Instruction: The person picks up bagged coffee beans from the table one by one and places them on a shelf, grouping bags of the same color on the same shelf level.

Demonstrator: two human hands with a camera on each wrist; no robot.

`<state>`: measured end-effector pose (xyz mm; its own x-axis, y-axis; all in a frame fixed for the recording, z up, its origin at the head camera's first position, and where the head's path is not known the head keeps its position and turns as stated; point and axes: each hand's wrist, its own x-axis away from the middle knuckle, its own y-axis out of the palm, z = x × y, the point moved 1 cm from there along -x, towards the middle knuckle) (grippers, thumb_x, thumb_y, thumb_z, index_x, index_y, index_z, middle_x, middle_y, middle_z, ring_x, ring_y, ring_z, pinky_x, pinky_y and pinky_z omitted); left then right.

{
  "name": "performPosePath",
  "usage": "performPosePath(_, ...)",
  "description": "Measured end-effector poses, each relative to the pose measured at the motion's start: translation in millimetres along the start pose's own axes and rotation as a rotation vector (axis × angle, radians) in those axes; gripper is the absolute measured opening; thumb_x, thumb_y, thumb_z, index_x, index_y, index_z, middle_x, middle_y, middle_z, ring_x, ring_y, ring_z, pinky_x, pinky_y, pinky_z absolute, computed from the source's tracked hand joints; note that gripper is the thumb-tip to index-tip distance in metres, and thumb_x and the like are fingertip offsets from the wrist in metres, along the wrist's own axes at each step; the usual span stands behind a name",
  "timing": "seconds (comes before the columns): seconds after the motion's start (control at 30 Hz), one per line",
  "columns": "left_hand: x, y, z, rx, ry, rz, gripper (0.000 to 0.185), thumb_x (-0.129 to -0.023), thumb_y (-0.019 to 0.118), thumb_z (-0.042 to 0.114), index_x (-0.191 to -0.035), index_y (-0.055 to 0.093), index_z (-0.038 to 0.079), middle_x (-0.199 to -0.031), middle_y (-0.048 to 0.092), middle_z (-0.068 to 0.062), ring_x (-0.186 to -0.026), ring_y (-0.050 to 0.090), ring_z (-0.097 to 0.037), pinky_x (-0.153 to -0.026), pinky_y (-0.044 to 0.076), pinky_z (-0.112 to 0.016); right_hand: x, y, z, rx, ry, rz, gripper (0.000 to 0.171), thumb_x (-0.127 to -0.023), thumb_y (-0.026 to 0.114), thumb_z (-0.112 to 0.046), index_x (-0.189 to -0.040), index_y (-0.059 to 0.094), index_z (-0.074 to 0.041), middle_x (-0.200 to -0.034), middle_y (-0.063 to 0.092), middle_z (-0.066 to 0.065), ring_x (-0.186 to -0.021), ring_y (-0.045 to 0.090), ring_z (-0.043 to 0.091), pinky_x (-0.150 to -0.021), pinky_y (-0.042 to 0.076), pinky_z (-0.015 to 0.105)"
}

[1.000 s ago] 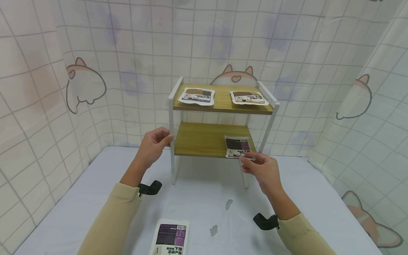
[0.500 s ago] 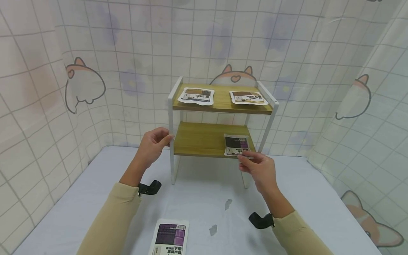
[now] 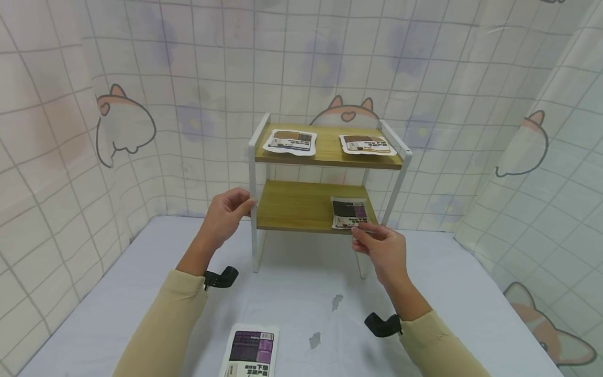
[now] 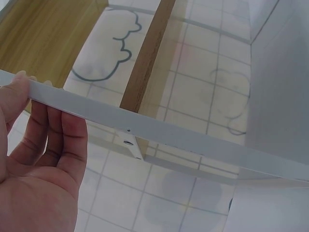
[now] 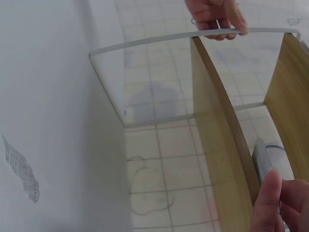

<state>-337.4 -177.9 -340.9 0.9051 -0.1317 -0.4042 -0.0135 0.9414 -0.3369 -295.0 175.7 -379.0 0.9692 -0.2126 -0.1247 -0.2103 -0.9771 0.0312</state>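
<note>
A two-tier rack with wooden boards stands on the white-covered table. My left hand [image 3: 224,215] grips its white front left post [image 3: 253,180], thumb in front and fingers behind, as the left wrist view shows. On the right part of the lower shelf [image 3: 294,207] lies a dark and purple printed pouch [image 3: 348,209]. My right hand [image 3: 385,251] pinches the pouch's near edge at the shelf's front, between thumb and fingers. The right wrist view shows the pouch [image 5: 262,159] edge-on above the board, with the right thumb [image 5: 270,193] against it.
Two brown and white pouches lie on the upper shelf, one at the left [image 3: 290,142] and one at the right [image 3: 368,145]. Another purple pouch [image 3: 252,350] lies on the table at the front. Two grey patches mark the tablecloth. A patterned curtain [image 3: 198,78] hangs behind.
The right hand has moved slightly left and away from me, sliding the pouch a little deeper onto the lower shelf. The left hand keeps its place on the post.
</note>
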Motion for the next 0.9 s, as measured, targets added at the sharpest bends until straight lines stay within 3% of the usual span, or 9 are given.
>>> performPosePath(0.4, 0.7, -0.9, -1.3, 0.003, 0.006, -0.001, 0.025, -0.102, 0.065, 0.027, -0.112, 0.069, 0.004, -0.108, 0.07, -0.018, -0.096, 0.065, -0.021, -0.086, 0.055, -0.02, 1.5, 6.6, 0.7, 0.002, 0.016, 0.052, 0.04, -0.087, 0.082, -0.028, -0.115, 0.074, -0.001, -0.093, 0.075, 0.003, -0.068, 0.074, 0.013, -0.068, 0.062, 0.027)
performPosePath(0.9, 1.0, -1.6, -2.2, 0.014, 0.021, -0.002, 0.021, -0.102, 0.066, 0.029, -0.11, 0.069, 0.01, -0.109, 0.071, -0.015, -0.095, 0.067, -0.022, -0.087, 0.057, -0.027, 3.9, 8.8, -0.7, 0.011, 0.047, 0.074, 0.04, -0.087, 0.083, -0.032, -0.116, 0.075, -0.006, -0.094, 0.075, 0.004, -0.065, 0.072, 0.016, -0.066, 0.062, 0.027)
